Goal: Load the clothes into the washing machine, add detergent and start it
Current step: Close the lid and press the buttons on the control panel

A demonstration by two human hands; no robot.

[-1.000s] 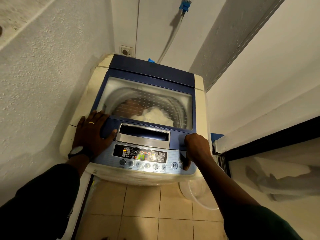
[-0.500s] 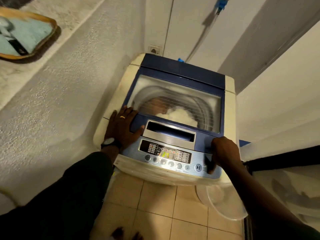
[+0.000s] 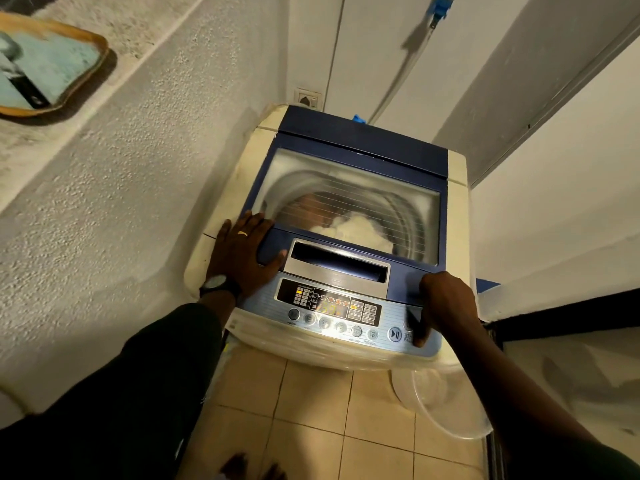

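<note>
A cream and blue top-loading washing machine (image 3: pixel 457 209) stands in a narrow corner with its glass lid (image 3: pixel 349 188) closed. Through the glass I see white clothes (image 3: pixel 353 230) and something brownish in the drum. The control panel (image 3: pixel 332 306) is lit. My left hand (image 3: pixel 242 254) lies flat, fingers spread, on the machine's front left top by the lid corner. My right hand (image 3: pixel 443 303) rests on the panel's right end, its thumb pressing down beside the play/pause button (image 3: pixel 394 334).
Rough white walls close in on the left and right. A clear plastic basin (image 3: pixel 446 407) sits on the tiled floor (image 3: pixel 311 420) under the machine's front right. A wall socket (image 3: pixel 307 98) and a hose with a blue tap (image 3: pixel 440 8) are behind. A framed mirror (image 3: pixel 45 64) hangs upper left.
The view has shifted so the machine now sits further right and the mirror shows. Both hands stay in the same places on the machine.
</note>
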